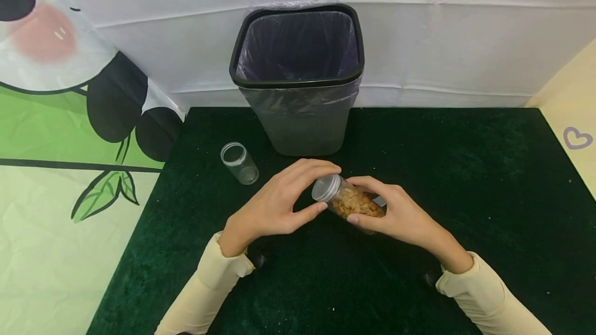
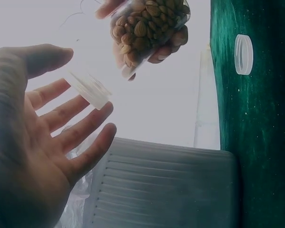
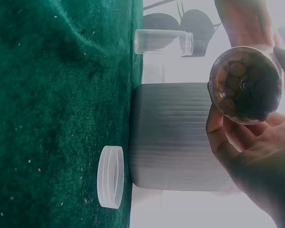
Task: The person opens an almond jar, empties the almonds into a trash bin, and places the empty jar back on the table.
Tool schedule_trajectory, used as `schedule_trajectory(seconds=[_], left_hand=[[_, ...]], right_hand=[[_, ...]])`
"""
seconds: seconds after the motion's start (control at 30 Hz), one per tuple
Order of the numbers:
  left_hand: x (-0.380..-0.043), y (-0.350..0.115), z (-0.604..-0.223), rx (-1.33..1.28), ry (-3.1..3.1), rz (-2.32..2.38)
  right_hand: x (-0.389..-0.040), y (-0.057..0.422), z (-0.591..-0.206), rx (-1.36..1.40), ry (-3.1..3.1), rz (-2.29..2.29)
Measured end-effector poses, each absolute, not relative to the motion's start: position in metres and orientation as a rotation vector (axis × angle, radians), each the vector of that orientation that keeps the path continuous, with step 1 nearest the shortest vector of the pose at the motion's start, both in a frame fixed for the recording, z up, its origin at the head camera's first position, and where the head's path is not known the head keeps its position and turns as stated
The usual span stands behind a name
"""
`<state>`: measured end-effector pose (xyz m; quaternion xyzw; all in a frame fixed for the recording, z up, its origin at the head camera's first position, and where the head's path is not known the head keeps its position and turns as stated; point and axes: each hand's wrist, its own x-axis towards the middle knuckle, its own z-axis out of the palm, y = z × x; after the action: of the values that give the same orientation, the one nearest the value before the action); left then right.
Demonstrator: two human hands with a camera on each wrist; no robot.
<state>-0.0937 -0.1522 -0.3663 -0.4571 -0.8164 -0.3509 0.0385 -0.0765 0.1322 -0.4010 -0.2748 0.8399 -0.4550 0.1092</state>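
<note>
"Green cloth (image 1: 442, 159) lies beneath your work; what are you holding beside the bin (image 1: 309, 136)?"

"Your right hand (image 1: 396, 213) is wrapped around a clear jar (image 1: 356, 204) of almonds (image 2: 149, 23). It hangs tilted, lifted off the cloth, on your side of the bin and a little to its right."

"And your left hand (image 1: 279, 200)?"

"It's on your side of the bin too, gripping nothing. The fingers are spread about the translucent lid (image 1: 326, 188) at the jar's upper end. You may have fingertips on it; I can't tell."

"What else lies near you?"

"Your second jar (image 1: 239, 163) stands upright, empty, just left of the bin. On the cloth you also have a loose cap (image 3: 104, 178), toward you from the bin and right of its middle."

"Anything on the bin?"

"You can see a thin plastic liner (image 1: 321, 101) folded over its black rim."
</note>
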Motion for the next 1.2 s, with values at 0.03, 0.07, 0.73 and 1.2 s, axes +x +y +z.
schedule_trajectory(seconds=[0.03, 0.07, 0.73, 1.2], left_hand=[[-0.0937, -0.1523, -0.3664, -1.392, -2.511, -1.068], [-0.0938, -0.1524, -0.3665, -1.378, -2.52, -1.059], [-0.0944, -0.1526, -0.3699, -1.422, -2.547, -0.969], [-0.0942, -0.155, -0.3674, -1.424, -2.574, -0.946]], right_hand=[[-0.0765, 0.1321, -0.4011, -0.806, 2.468, -1.337], [-0.0765, 0.132, -0.4011, -0.804, 2.467, -1.337], [-0.0763, 0.1321, -0.403, -0.812, 2.472, -1.326], [-0.0768, 0.1311, -0.4024, -0.823, 2.471, -1.315]])
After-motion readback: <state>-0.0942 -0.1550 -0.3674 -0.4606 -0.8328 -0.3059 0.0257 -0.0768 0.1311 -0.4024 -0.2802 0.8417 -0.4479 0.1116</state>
